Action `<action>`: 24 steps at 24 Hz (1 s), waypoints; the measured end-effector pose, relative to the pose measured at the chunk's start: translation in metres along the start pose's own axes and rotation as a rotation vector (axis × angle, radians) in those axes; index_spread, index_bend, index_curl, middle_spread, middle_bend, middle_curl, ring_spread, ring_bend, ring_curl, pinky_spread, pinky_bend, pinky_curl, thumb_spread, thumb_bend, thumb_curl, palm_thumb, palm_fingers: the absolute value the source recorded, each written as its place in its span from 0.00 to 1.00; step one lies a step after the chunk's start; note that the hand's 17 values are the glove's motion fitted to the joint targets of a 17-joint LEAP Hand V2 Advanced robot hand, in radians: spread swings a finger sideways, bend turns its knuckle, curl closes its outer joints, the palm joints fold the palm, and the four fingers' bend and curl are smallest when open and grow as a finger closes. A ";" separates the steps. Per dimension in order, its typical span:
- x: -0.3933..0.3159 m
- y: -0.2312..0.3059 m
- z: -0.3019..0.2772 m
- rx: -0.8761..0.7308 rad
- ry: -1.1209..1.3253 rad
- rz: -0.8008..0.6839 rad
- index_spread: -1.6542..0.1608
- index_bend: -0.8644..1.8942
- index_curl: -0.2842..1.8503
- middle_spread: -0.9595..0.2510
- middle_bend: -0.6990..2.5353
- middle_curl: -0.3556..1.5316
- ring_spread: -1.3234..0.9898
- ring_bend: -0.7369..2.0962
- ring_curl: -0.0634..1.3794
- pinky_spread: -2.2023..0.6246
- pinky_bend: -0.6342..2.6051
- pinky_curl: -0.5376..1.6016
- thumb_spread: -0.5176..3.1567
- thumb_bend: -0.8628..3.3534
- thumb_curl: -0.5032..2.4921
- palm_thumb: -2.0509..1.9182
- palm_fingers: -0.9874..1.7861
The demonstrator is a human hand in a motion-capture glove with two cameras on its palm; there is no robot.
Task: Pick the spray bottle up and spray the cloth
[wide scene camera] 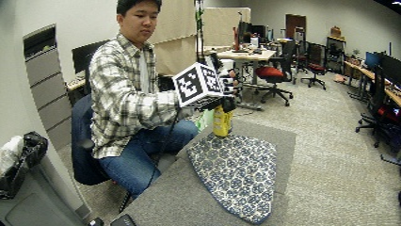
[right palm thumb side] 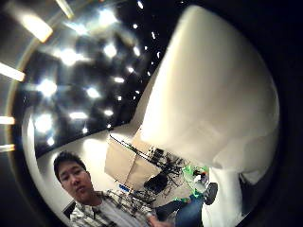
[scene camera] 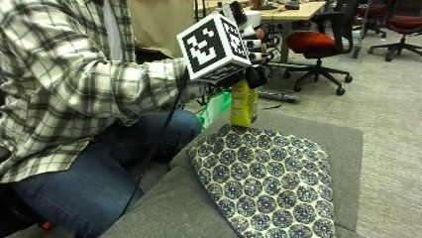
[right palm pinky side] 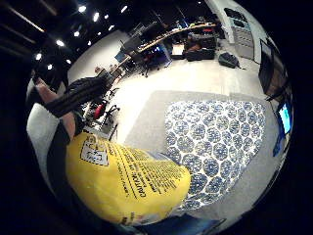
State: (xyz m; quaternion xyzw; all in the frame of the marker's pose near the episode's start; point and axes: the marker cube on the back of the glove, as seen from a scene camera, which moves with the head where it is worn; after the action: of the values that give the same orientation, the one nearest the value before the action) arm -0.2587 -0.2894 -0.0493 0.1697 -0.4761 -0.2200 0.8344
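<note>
A yellow spray bottle (scene camera: 243, 105) stands upright at the far tip of the blue-and-white patterned cloth (scene camera: 270, 183). My gloved right hand (scene camera: 254, 74) grips the bottle's top, fingers curled round it. Whether the bottle's base touches the table or hangs just above it cannot be told. The cloth lies flat on the grey table (scene camera: 340, 144). In the little finger side palm view the bottle's yellow label (right palm pinky side: 127, 183) fills the space near the palm, with the cloth (right palm pinky side: 215, 142) spread beyond it. A white rounded surface (right palm thumb side: 213, 94) sits close against the thumb side camera.
The person sits at the table's side, knee (scene camera: 99, 168) against its edge. A green object (scene camera: 214, 110) shows behind the bottle. Office chairs (scene camera: 316, 42) and desks stand on the carpet beyond the table.
</note>
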 end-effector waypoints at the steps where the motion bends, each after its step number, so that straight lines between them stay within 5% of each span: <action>1: -0.001 0.001 0.004 -0.007 -0.006 0.000 0.75 0.37 0.37 0.64 0.36 0.47 0.48 0.46 0.38 0.73 0.34 0.41 0.17 0.20 0.43 0.79 0.79; 8: -0.012 0.004 0.021 -0.074 0.024 -0.016 0.75 0.37 0.38 0.64 0.36 0.47 0.48 0.46 0.38 0.73 0.35 0.41 0.17 0.20 0.43 0.79 0.79; 24: -0.001 -0.012 -0.008 -0.182 0.521 -0.032 0.75 0.37 0.38 0.64 0.36 0.47 0.48 0.46 0.38 0.73 0.35 0.42 0.18 0.20 0.43 0.79 0.79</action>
State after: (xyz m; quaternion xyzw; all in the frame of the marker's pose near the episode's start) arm -0.2549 -0.2986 -0.0594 0.1522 -0.2210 -0.2240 0.9369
